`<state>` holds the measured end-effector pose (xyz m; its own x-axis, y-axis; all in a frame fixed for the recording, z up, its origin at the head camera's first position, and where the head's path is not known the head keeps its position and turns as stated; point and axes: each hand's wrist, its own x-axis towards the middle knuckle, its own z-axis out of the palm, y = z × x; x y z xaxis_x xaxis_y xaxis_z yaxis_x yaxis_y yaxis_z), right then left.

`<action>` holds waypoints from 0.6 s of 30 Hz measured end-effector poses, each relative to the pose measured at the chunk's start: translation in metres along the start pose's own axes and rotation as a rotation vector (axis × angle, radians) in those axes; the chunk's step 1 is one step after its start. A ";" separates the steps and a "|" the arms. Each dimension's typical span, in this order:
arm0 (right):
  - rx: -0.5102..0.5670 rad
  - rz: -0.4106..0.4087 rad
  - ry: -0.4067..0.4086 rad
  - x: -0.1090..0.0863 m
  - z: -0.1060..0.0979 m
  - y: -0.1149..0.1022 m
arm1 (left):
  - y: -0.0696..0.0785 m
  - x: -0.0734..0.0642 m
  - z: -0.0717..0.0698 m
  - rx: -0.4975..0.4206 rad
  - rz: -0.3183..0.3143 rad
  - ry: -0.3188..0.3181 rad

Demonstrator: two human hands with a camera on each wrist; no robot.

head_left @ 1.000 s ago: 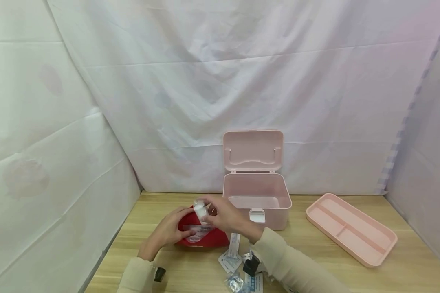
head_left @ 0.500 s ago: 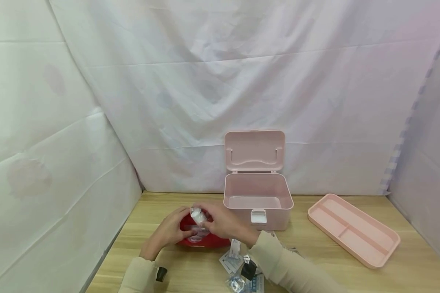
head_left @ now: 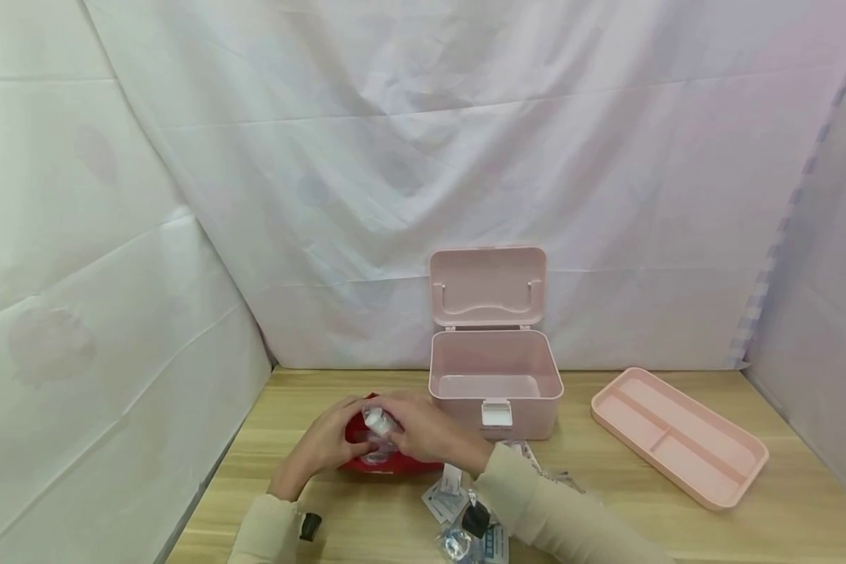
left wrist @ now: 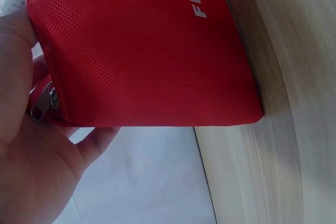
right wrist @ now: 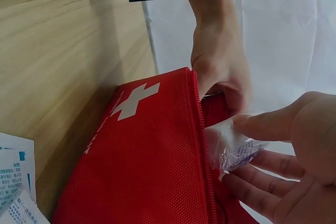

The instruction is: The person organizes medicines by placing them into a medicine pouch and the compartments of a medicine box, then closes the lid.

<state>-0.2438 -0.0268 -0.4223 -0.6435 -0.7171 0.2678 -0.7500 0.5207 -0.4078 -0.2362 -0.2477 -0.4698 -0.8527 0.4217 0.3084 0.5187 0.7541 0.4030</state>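
Note:
A red zip pouch (right wrist: 142, 171) with a white cross stands upright on the table, its top zip undone. My left hand (head_left: 320, 445) grips its open edge at the left end, thumb on the near side. In the left wrist view the zip pull (left wrist: 44, 101) hangs beside that palm. My right hand (head_left: 428, 431) pinches a white roll in clear wrapping with purple print, likely a bandage roll (right wrist: 231, 142), between thumb and fingers. The roll tilts into the pouch's mouth, its lower end hidden behind the zipped edge. Other packets inside show only in part.
Several flat packets (head_left: 446, 501) and a clear-wrapped item (head_left: 455, 542) lie in front, partly under the right sleeve. A pink box (head_left: 497, 388) with its lid raised stands behind. A pink divided tray (head_left: 684, 439) lies at the right.
My right hand has moved down and slightly left, bringing the white roll lower into the pouch's mouth. The left hand keeps its grip on the pouch.

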 end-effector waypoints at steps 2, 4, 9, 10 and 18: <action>-0.015 0.005 -0.016 0.000 0.001 0.000 | -0.001 0.000 0.000 0.001 0.002 0.000; -0.032 0.010 -0.032 0.000 0.002 -0.001 | -0.001 0.000 0.000 0.003 -0.006 -0.003; -0.046 0.023 -0.066 0.000 0.003 -0.004 | -0.001 0.000 0.001 -0.004 -0.044 -0.012; -0.048 0.024 -0.070 0.001 0.004 -0.005 | -0.001 0.001 0.001 -0.006 -0.050 -0.014; -0.128 0.064 -0.085 0.005 0.008 -0.013 | 0.001 0.000 0.001 0.000 -0.021 -0.008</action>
<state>-0.2362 -0.0406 -0.4230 -0.6792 -0.7145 0.1679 -0.7250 0.6174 -0.3052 -0.2363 -0.2468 -0.4699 -0.8638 0.4096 0.2934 0.5007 0.7630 0.4089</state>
